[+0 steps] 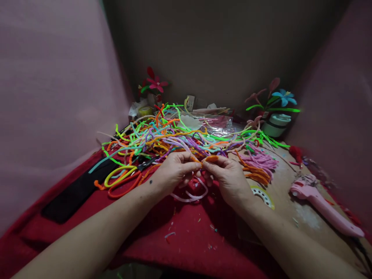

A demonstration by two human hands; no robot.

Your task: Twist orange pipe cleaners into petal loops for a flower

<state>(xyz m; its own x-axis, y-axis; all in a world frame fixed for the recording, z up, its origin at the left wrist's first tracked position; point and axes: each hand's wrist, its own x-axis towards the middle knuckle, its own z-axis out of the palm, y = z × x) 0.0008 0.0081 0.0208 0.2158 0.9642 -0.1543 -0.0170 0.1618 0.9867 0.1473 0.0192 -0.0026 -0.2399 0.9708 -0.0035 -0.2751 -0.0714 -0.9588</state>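
Observation:
In the middle of the head view, my two hands meet fingertip to fingertip over the red cloth. An orange pipe cleaner [211, 158] sticks out flat and looped from my right hand [228, 174], whose thumb and fingers pinch it. My left hand [177, 170] is closed, its thumb and forefinger pinching the orange piece close by. Their fingers partly hide the join between them. Just behind lies a tangled heap of colourful pipe cleaners [168, 135]. Left of my left hand rest scissors with yellow and red handles [123, 178].
On the right, a brown board [308, 209] carries a pink glue gun [325, 205], a tape roll [263, 197] and a pink pipe cleaner bundle [260, 161]. A black flat item [72, 193] lies left. Pipe-cleaner flowers, one pink [157, 83] and one blue [284, 97], stand behind.

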